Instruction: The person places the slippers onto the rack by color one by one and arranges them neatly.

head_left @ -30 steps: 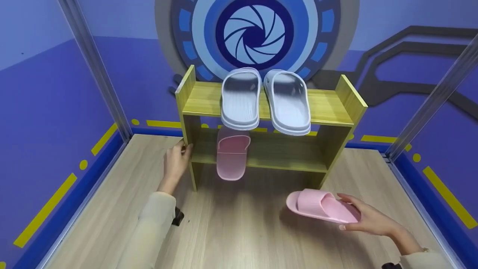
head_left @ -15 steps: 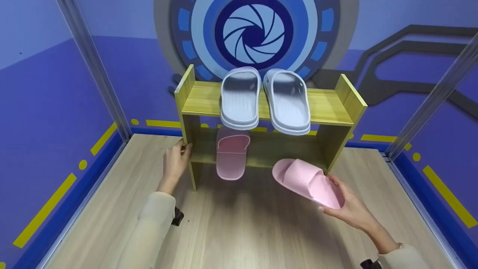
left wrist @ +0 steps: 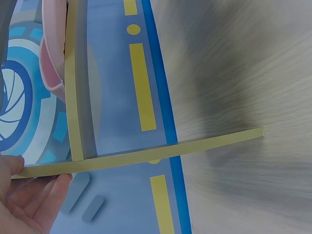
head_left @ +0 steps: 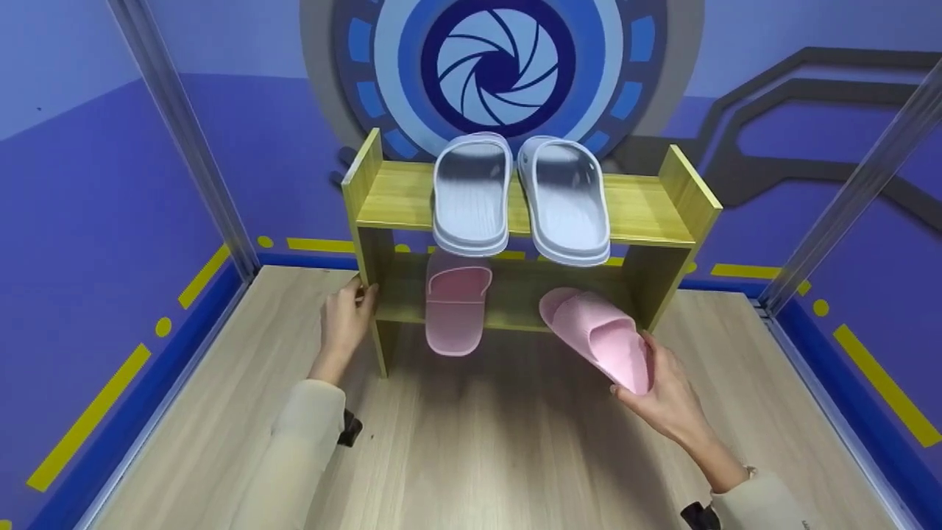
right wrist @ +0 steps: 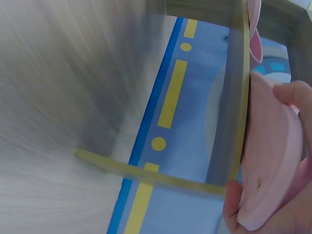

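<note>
My right hand (head_left: 666,394) grips a pink slipper (head_left: 600,335) by its heel, thumb on one side and fingers on the other. The slipper's toe points to the back left, at the right part of the rack's lower shelf (head_left: 515,316). In the right wrist view its sole (right wrist: 268,161) lies close to the shelf edge; whether it touches cannot be told. My left hand (head_left: 346,320) pinches the left side panel of the wooden shoe rack (left wrist: 122,158) between thumb and fingers. A second pink slipper (head_left: 456,316) rests on the lower shelf at left, heel overhanging the front edge.
Two pale grey-blue clogs (head_left: 472,199) stand side by side on the top shelf (head_left: 636,206), heels over its front edge. The rack stands on a wood-grain floor (head_left: 471,456). Blue-purple printed panels (head_left: 81,243) enclose it at the back and both sides.
My right hand has carried the pink slipper up, leftward and forward from near the floor to the lower shelf's right part. The left hand stays on the side panel.
</note>
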`<state>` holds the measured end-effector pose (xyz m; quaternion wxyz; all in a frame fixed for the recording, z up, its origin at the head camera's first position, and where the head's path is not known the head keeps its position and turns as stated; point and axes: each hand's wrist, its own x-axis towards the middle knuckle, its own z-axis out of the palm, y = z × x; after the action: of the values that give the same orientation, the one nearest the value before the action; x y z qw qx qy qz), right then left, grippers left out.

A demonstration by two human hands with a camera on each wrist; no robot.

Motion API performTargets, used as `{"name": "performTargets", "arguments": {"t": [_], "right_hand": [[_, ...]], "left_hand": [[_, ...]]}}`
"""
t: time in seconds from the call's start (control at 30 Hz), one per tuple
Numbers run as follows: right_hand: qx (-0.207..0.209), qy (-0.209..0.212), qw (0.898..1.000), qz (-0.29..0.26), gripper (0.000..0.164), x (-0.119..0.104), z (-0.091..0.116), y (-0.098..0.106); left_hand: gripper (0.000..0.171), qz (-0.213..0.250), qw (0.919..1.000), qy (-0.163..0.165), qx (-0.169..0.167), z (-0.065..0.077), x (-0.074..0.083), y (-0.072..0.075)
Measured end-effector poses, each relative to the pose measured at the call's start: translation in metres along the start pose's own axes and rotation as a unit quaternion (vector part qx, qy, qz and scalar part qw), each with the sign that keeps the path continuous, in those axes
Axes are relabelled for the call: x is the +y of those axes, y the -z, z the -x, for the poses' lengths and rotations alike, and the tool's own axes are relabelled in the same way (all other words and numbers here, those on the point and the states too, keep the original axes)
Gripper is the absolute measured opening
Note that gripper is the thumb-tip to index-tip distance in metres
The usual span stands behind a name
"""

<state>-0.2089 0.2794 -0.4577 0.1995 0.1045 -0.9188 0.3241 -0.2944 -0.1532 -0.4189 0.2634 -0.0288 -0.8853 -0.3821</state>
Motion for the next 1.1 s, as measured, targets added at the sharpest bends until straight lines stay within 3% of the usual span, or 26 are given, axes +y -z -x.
{"name": "performTargets", "arguments": {"t": [0.27,0.7,1.1], "right_hand": [[0.006,-0.002,1.000,-0.006,0.078,-0.008,-0.005,-0.002],[0.060,-0.002,0.998,-0.023,0.077,-0.011,-0.018,-0.016],[0.065,0.042,0.995,-0.064,0.075,-0.007,-0.023,-0.013]], "left_hand": [[0.019,-0.002,1.0000,-0.001,0.004,0.000,-0.001,0.000],[0.020,0.005,0.9999,0.009,-0.004,0.000,-0.003,-0.001],[0.021,0.008,1.0000,0.001,-0.003,0.001,0.001,0.001]]}}
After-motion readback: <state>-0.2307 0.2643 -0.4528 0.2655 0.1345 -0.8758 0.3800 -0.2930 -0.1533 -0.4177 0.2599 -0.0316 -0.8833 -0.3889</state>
